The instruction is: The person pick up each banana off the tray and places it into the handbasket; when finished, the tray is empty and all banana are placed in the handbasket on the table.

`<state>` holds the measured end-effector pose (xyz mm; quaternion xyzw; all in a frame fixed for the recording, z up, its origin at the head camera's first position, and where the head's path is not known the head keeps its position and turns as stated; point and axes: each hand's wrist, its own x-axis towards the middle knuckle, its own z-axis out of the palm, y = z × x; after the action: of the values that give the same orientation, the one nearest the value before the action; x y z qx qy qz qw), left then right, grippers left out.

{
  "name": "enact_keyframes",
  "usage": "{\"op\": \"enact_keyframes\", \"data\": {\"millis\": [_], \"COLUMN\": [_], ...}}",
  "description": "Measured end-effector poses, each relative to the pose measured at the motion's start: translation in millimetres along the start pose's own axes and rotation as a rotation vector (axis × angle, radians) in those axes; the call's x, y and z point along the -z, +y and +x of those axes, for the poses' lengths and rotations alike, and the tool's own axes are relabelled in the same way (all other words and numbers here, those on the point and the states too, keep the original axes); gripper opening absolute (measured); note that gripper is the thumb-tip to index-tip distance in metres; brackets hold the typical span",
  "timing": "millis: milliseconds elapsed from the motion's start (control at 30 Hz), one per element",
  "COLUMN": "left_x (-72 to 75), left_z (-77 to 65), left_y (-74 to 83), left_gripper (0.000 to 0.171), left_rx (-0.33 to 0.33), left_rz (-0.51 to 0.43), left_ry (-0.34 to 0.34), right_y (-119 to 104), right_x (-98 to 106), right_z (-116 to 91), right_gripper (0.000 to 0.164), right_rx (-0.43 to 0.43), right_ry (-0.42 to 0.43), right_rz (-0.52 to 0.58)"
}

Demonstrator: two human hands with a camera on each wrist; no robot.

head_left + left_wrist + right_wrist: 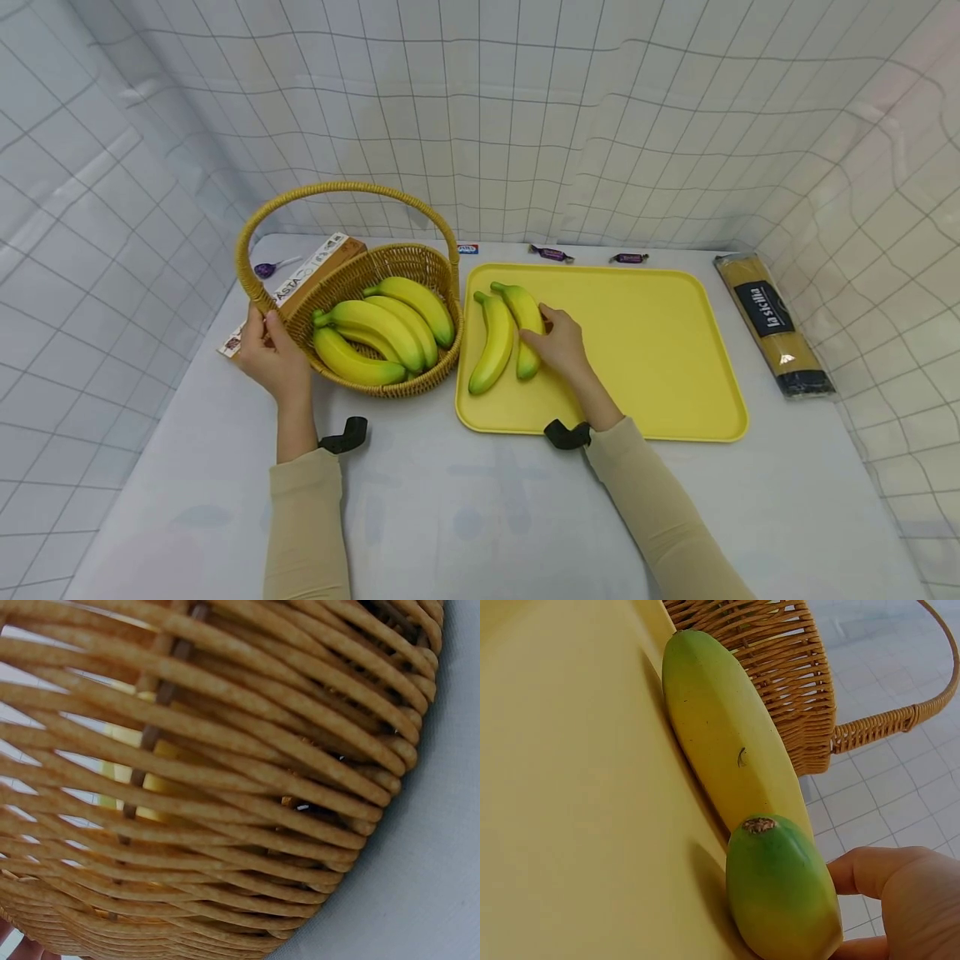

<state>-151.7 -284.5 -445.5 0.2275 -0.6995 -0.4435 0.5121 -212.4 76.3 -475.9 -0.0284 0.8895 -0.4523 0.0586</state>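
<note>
On the left stands a wicker basket [420, 385] with a tall arched handle, holding several yellow-green bananas [375, 321]. My left hand [281, 362] grips the basket's left rim near the foot of the handle; the left wrist view shows mostly woven wall [225, 750]. Two bananas lie side by side on the left part of a yellow tray [645, 358]. My right hand [562, 346] pinches the right-hand banana [528, 329] from its right side, thumb and fingers on it. The other banana [492, 346] lies untouched, nearer the basket, its tip close to the held one in the right wrist view.
Behind the basket lies a pasta box [318, 271] with a purple lollipop [266, 270] beside it. Wrapped candies [551, 253] lie beyond the tray. A spaghetti pack [772, 321] rests to the tray's right. Grid-patterned white curtains enclose the table at the back and sides.
</note>
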Motion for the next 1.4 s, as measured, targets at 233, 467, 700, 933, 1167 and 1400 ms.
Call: {"op": "enact_keyframes", "data": {"millis": [233, 467, 700, 933, 1167, 1400], "left_x": [4.7, 5.3, 4.1, 4.0, 4.0, 4.7], "left_z": [-0.1, -0.5, 0.1, -0.4, -1.0, 0.1], "left_y": [1.2, 1.2, 2.1, -0.2, 0.1, -2.3], "left_gripper": [0.025, 0.026, 0.024, 0.026, 0.028, 0.028], "left_rx": [-0.008, 0.003, -0.001, 0.002, -0.001, -0.001], "left_rz": [-0.019, -0.016, -0.024, -0.013, -0.018, -0.002], "left_ry": [-0.035, -0.042, -0.039, -0.043, -0.053, -0.044], "right_y": [-1.5, -7.7, -22.1, -38.3, -55.1, -74.9], "right_x": [1.3, 10.4, 25.1, 36.0, 44.2, 47.9], "right_z": [-0.6, -5.3, -15.6, -28.8, -44.2, -57.0], "right_gripper": [0.068, 0.067, 0.067, 0.066, 0.065, 0.065], "right_rx": [-0.028, -0.035, 0.004, 0.076, 0.158, 0.235], "right_ry": [0.022, 0.040, 0.058, 0.035, 0.030, 0.004], "right_rz": [0.039, 0.061, 0.078, 0.051, 0.047, 0.065]}}
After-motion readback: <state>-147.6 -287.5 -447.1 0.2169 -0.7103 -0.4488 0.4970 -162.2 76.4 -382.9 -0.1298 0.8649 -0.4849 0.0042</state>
